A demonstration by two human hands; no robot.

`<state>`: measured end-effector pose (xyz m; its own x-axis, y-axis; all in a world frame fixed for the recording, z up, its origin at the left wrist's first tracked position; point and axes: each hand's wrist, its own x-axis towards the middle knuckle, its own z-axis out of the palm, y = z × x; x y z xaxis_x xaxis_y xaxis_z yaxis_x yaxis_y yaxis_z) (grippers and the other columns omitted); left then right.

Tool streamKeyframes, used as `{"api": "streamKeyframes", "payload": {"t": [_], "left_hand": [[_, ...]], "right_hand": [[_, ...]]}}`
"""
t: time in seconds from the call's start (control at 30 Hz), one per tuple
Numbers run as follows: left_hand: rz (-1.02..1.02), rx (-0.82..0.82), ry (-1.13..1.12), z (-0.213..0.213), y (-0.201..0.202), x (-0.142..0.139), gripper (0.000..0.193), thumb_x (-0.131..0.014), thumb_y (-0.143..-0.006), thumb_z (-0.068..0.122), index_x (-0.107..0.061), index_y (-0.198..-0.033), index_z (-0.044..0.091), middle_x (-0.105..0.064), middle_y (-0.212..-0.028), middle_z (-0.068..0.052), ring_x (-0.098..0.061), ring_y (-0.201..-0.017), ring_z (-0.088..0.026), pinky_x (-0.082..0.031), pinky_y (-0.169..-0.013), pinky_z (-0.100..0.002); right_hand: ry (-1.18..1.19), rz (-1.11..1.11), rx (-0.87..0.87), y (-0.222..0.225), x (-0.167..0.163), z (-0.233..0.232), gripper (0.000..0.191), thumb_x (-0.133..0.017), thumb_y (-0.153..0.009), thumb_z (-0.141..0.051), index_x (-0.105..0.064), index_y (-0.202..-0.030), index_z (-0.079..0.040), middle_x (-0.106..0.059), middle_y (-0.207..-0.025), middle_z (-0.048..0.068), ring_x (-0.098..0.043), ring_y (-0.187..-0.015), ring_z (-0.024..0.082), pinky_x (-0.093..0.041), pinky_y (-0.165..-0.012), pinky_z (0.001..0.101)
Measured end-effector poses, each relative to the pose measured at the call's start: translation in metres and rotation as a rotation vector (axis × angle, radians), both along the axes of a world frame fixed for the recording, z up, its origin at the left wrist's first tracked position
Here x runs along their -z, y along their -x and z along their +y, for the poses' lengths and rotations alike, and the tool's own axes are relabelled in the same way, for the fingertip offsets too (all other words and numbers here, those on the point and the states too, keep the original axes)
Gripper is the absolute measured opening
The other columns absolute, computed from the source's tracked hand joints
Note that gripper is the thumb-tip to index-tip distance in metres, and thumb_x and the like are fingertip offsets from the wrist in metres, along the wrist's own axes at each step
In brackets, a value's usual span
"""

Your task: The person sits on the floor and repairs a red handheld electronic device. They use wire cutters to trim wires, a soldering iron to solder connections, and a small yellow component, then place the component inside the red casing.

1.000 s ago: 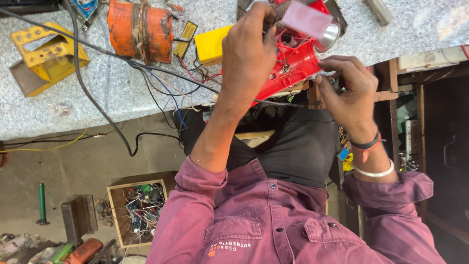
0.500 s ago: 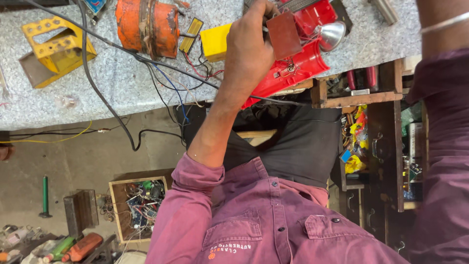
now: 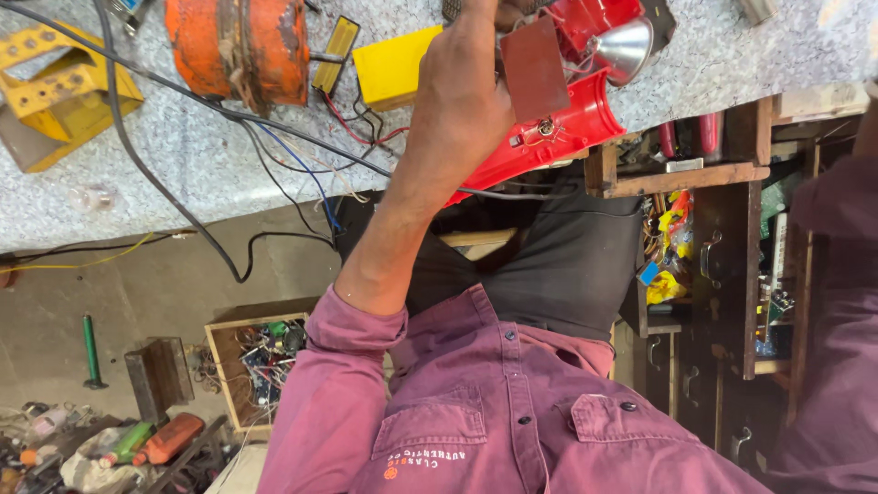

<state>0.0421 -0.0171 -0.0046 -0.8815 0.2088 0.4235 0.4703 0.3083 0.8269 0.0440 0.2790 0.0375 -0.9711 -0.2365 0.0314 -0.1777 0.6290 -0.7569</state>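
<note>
My left hand (image 3: pixel 466 82) reaches up over the speckled stone bench (image 3: pixel 137 183) and grips an opened red torch casing (image 3: pixel 549 137) near its head. A brown rectangular plate (image 3: pixel 535 69) stands against the fingers, and the silver reflector (image 3: pixel 626 46) hangs beside it on thin wires. The casing's tail end sticks out over the bench edge above my lap. Of my right arm only the maroon sleeve (image 3: pixel 837 274) shows at the right edge; the hand itself is out of frame.
A yellow box (image 3: pixel 393 64), an orange motor-like unit (image 3: pixel 238 46), a yellow metal bracket (image 3: pixel 55 91) and black cables (image 3: pixel 165 192) lie on the bench. An open wooden drawer (image 3: pixel 677 174) holds red-handled tools. A wooden box of wires (image 3: pixel 261 361) stands on the floor.
My right hand has let go of the torch and drawn away to the right, out of view. My left hand still holds the red casing, now tilted with the brown plate showing.
</note>
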Motion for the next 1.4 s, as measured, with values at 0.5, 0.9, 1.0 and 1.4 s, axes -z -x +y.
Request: {"api": "streamKeyframes", "payload": {"t": [0.5, 0.9, 1.0, 1.4], "left_hand": [[-0.494, 0.203, -0.452, -0.025, 0.019, 0.024, 0.028, -0.058, -0.109, 0.026, -0.069, -0.115, 0.001, -0.077, -0.105, -0.008, -0.079, -0.079, -0.015, -0.063, -0.066, -0.028], [0.025, -0.054, 0.119, -0.016, 0.005, 0.015, 0.028, -0.076, -0.103, 0.026, -0.061, -0.111, 0.004, -0.065, -0.087, -0.013, -0.065, -0.076, -0.032, -0.052, -0.068, -0.042], [0.225, -0.077, 0.241, -0.009, -0.006, 0.013, 0.052, -0.086, -0.091, 0.022, -0.051, -0.124, 0.005, -0.063, -0.101, -0.016, -0.062, -0.093, -0.040, -0.050, -0.081, -0.050], [0.091, 0.070, 0.371, -0.004, -0.015, 0.009, 0.075, -0.070, -0.078, -0.011, -0.043, -0.147, 0.005, -0.056, -0.133, -0.018, -0.053, -0.126, -0.043, -0.046, -0.107, -0.050]], "right_hand": [[0.021, -0.016, -0.110, -0.043, -0.020, -0.043, 0.023, -0.060, -0.104, 0.004, -0.061, -0.127, 0.003, -0.068, -0.108, 0.013, -0.066, -0.095, 0.021, -0.052, -0.084, 0.0356], [-0.271, 0.449, -0.305, -0.037, -0.016, -0.076, 0.040, -0.067, -0.085, 0.006, -0.060, -0.124, 0.004, -0.063, -0.099, 0.024, -0.063, -0.093, 0.046, -0.051, -0.080, 0.0505], [-0.278, 0.273, -0.196, -0.039, -0.016, -0.061, 0.038, -0.068, -0.088, 0.004, -0.055, -0.123, 0.008, -0.063, -0.097, 0.026, -0.063, -0.088, 0.043, -0.050, -0.075, 0.0499], [0.609, -0.395, 0.053, -0.041, -0.017, -0.028, 0.029, -0.058, -0.094, -0.001, -0.057, -0.123, 0.003, -0.065, -0.112, 0.017, -0.065, -0.091, 0.028, -0.054, -0.079, 0.0411]]}}
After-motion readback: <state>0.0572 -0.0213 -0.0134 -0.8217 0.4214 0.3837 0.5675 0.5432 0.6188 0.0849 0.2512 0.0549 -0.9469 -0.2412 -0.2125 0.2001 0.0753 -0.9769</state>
